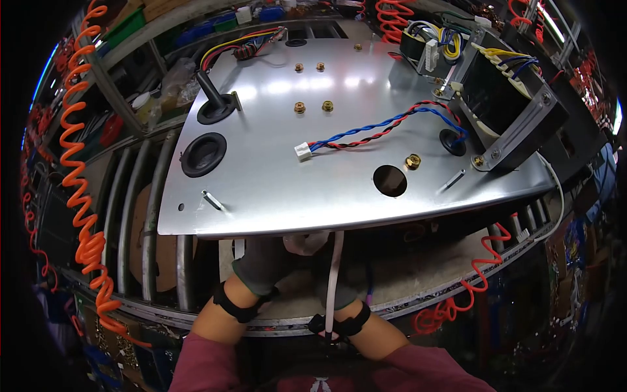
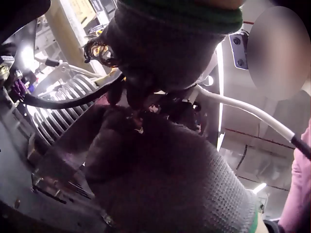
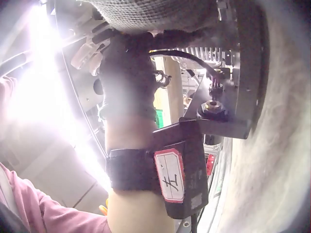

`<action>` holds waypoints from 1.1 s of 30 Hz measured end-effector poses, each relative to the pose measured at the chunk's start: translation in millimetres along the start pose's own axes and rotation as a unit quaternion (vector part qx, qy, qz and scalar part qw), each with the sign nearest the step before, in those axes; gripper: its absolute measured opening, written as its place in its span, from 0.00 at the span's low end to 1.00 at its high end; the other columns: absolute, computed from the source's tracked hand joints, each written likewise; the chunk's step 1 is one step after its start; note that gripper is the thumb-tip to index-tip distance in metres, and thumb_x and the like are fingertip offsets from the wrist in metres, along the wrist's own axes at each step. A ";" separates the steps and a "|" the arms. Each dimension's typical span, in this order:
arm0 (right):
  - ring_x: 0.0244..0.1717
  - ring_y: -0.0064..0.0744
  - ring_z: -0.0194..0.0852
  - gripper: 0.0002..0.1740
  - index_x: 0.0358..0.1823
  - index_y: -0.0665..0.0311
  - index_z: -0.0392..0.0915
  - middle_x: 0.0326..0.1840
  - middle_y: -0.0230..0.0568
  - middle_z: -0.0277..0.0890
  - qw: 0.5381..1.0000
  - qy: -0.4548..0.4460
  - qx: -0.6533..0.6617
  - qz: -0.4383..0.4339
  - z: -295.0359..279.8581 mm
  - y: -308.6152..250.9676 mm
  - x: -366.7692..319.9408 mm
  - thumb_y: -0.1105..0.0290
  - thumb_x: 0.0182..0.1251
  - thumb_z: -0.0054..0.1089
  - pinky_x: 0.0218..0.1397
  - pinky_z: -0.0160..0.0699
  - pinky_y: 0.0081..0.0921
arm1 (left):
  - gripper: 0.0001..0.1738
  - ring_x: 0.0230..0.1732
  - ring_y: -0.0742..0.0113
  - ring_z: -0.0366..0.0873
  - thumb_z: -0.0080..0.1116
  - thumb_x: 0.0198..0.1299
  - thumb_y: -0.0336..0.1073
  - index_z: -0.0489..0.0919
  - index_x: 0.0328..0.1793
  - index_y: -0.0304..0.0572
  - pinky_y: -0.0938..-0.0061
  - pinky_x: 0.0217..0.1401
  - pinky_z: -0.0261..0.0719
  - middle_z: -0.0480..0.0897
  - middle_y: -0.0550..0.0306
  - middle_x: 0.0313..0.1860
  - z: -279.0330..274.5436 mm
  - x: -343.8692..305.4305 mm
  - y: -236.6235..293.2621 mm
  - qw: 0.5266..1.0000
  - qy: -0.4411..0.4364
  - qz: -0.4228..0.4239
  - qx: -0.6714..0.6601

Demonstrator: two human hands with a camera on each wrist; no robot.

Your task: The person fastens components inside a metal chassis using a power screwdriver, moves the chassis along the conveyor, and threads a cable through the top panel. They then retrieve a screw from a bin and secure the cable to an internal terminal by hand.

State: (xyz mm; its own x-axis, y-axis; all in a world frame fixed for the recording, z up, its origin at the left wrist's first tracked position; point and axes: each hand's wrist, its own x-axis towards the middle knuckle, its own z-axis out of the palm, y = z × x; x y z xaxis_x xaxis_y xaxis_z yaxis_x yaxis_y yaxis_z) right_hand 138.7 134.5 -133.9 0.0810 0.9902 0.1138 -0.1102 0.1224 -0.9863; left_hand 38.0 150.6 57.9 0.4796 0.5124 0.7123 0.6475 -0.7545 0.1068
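Note:
Both hands wear grey gloves and reach beneath a raised shiny metal panel point(image 1: 261, 170), which hides their fingers in the head view. In the left wrist view, my left hand point(image 2: 165, 53) comes from above and my right hand point(image 2: 165, 174) from below, fingertips meeting over small dark parts. A black cable point(image 2: 73, 102) runs into my left fingers; the right wrist view shows its other end at a round fitting point(image 3: 213, 106). Shadow hides my right fingers' grip, so I cannot tell what they hold. Beside the hands hangs a white cable point(image 1: 334, 274), near a pale translucent piece point(image 1: 305, 243).
A black transformer point(image 1: 503, 98) stands on the panel's right. Twisted wires end in a white connector point(image 1: 303, 151). Metal rollers point(image 1: 150, 215) lie left below the panel; coiled orange hoses point(image 1: 73, 150) hang at the sides. A finned metal part point(image 2: 63, 107) sits behind the hands.

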 end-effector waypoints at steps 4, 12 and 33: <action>0.58 0.45 0.68 0.22 0.64 0.71 0.64 0.57 0.53 0.68 0.997 0.049 0.002 -0.054 2.6 -26.5 -5.6 0.76 0.69 0.44 0.61 0.68 0.33 | 0.16 0.45 0.58 0.77 0.57 0.54 0.40 0.78 0.50 0.58 0.64 0.43 0.75 0.76 0.56 0.45 13.9 -15.2 -4.2 1.000 0.005 -0.006 -0.011; 0.57 0.40 0.67 0.21 0.64 0.70 0.64 0.57 0.49 0.67 0.996 0.031 -0.015 -0.086 5.7 -56.9 -3.4 0.73 0.71 0.44 0.60 0.69 0.32 | 0.16 0.44 0.54 0.76 0.53 0.57 0.40 0.75 0.52 0.59 0.58 0.42 0.72 0.73 0.53 0.46 52.2 -27.6 -8.7 0.989 0.106 0.010 0.105; 0.56 0.26 0.63 0.22 0.66 0.69 0.58 0.57 0.38 0.64 0.995 -0.051 0.034 -0.076 -2.0 -93.5 -12.6 0.64 0.77 0.39 0.61 0.66 0.22 | 0.13 0.34 0.55 0.80 0.54 0.45 0.21 0.79 0.39 0.34 0.67 0.38 0.77 0.81 0.50 0.32 7.4 18.8 3.7 0.987 0.056 -0.090 -0.118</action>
State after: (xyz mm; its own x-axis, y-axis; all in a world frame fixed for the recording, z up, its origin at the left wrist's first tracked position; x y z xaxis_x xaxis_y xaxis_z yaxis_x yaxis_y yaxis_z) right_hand 149.9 110.4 -43.4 0.0003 0.9611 0.2762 -0.1709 0.2722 -0.9470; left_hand 53.8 160.5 66.6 0.2924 0.6079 0.7382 0.5538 -0.7370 0.3875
